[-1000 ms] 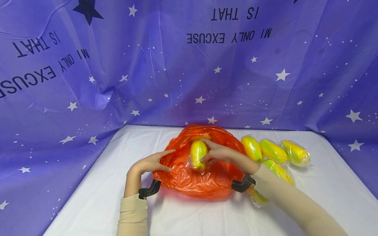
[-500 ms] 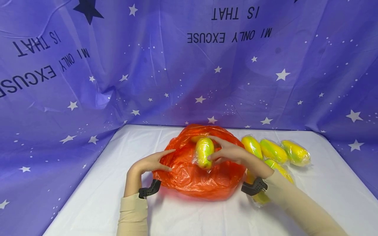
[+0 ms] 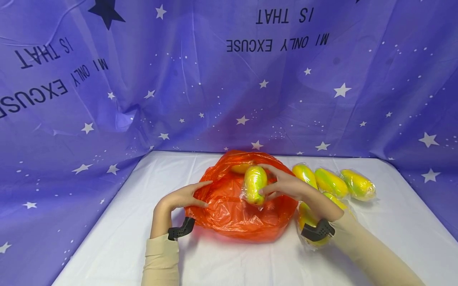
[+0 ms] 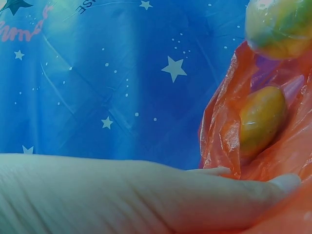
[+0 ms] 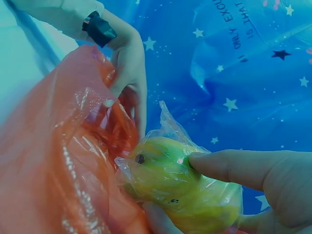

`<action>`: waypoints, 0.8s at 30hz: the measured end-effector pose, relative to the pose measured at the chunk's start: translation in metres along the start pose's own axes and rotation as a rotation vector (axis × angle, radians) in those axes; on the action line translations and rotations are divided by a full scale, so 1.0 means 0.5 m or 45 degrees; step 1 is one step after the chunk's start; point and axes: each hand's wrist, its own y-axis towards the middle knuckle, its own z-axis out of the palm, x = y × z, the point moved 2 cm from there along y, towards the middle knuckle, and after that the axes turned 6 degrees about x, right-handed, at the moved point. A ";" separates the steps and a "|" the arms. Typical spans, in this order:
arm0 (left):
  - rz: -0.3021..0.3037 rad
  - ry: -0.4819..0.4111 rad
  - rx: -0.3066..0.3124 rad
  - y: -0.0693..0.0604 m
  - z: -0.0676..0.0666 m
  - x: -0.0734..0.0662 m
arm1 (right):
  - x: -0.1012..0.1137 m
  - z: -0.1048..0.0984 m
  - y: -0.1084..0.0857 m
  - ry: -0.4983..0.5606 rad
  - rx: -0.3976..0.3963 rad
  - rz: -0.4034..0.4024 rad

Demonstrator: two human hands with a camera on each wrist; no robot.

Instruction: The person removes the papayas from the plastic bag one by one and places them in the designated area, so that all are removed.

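Observation:
A red plastic bag [image 3: 229, 222] lies spread with its mouth open in the middle of the table. My left hand [image 3: 184, 197] holds the bag's left edge, its thumb [image 4: 273, 187] against the film. My right hand [image 3: 286, 185] grips a yellow-green mango [image 3: 255, 185] wrapped in clear film, thumb and fingers on either side of it, above the bag's mouth. In the right wrist view, the wrapped mango [image 5: 180, 185] shows green streaks and a dark stem end. Deeper inside the bag rests another mango [image 4: 263, 119], partly covered by the red film.
Several wrapped mangoes lie right of the bag, among them one at the far right [image 3: 358, 185] and one [image 3: 331, 183] beside it. Another mango [image 3: 309, 218] sits partly under my right wrist. A white cloth covers the table [image 3: 118, 238]; a purple starry curtain [image 3: 200, 99] hangs behind.
My right hand has moved a little to the right with the mango, showing more of the one inside the bag. The left hand and the bag stay nearly still.

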 end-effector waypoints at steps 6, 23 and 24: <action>0.007 -0.001 0.001 0.001 0.000 0.003 | 0.000 -0.010 -0.028 0.011 -0.018 -0.016; -0.001 0.005 -0.002 -0.001 0.000 -0.002 | -0.012 -0.047 -0.104 0.051 -0.015 -0.100; 0.000 0.004 -0.002 0.000 0.000 -0.003 | -0.013 -0.050 -0.110 0.038 -0.013 -0.102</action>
